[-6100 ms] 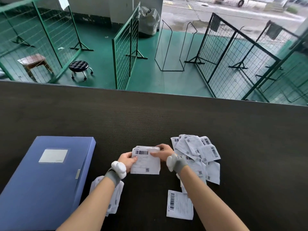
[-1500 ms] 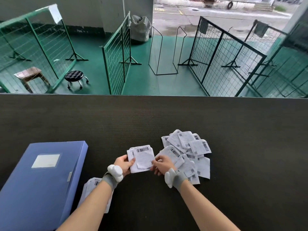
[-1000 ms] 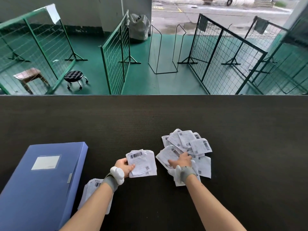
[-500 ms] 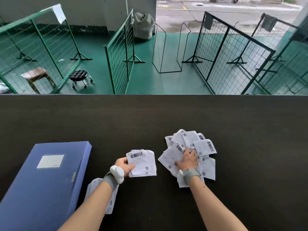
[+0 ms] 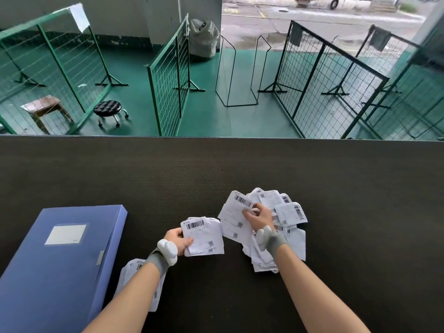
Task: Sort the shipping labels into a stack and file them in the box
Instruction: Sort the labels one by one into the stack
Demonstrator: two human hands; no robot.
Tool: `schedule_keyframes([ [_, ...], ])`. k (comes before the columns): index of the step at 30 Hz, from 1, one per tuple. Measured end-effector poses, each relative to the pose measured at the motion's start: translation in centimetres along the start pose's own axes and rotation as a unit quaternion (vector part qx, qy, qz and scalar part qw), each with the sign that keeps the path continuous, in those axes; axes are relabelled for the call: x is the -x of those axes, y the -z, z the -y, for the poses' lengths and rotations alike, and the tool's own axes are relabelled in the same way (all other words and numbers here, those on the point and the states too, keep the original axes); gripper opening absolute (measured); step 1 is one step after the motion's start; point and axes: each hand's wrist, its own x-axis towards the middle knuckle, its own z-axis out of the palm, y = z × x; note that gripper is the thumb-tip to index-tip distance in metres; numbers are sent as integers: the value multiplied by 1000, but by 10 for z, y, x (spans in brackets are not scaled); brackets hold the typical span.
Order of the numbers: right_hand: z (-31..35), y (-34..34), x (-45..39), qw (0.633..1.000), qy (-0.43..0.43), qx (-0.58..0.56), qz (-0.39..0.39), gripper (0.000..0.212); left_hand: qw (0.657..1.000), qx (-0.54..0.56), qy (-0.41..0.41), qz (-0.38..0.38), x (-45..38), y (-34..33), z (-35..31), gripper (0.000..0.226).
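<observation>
Box (image 5: 60, 258) far left, lid closed, loose labels (image 5: 286, 212) piled right, stack (image 5: 204, 236) between.
I see my left hand (image 5: 176, 237) gripping the stack; right hand (image 5: 258, 216), nearer the pile, pinches one label (image 5: 234, 212) just right of the stack.

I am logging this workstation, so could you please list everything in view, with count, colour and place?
Blue file box: one, closed, near left on the table.
Loose pile of white shipping labels: many, right of centre.
Small stack of white labels: one, held at centre.
Further white labels: few, under the left forearm.
Dark table: one, foreground.
Green wire-mesh panels: several, on the floor beyond.
Black padded stool: one, far left.
Brown wooden stool: one, far left.
Grey sack: one, back centre.
Left hand: holds the stack.
Right hand: pinches a pile label.
</observation>
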Motion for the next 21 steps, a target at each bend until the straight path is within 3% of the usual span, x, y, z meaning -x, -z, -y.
schedule_keyframes([
  [5, 4, -2, -7, 982, 67, 174, -26, 8, 1000, 0, 2, 4, 0, 0, -1, 35],
  [9, -8, 10, -11, 935, 48, 337, -104, 18, 1000, 4, -2, -4, 1, 2, -1, 36],
  [12, -1, 15, -6, 958, 65, 260, -104, 12, 1000, 6, -3, -7, -1, 2, 2, 36],
  [17, 18, -4, 11, 994, 44, 93, 35, 16, 999, 41, 1, 13, 2, -2, 0, 37],
  [21, 10, -33, 22, 980, 51, 138, 136, 13, 997, 52, -11, 59, 9, -10, -7, 34],
])
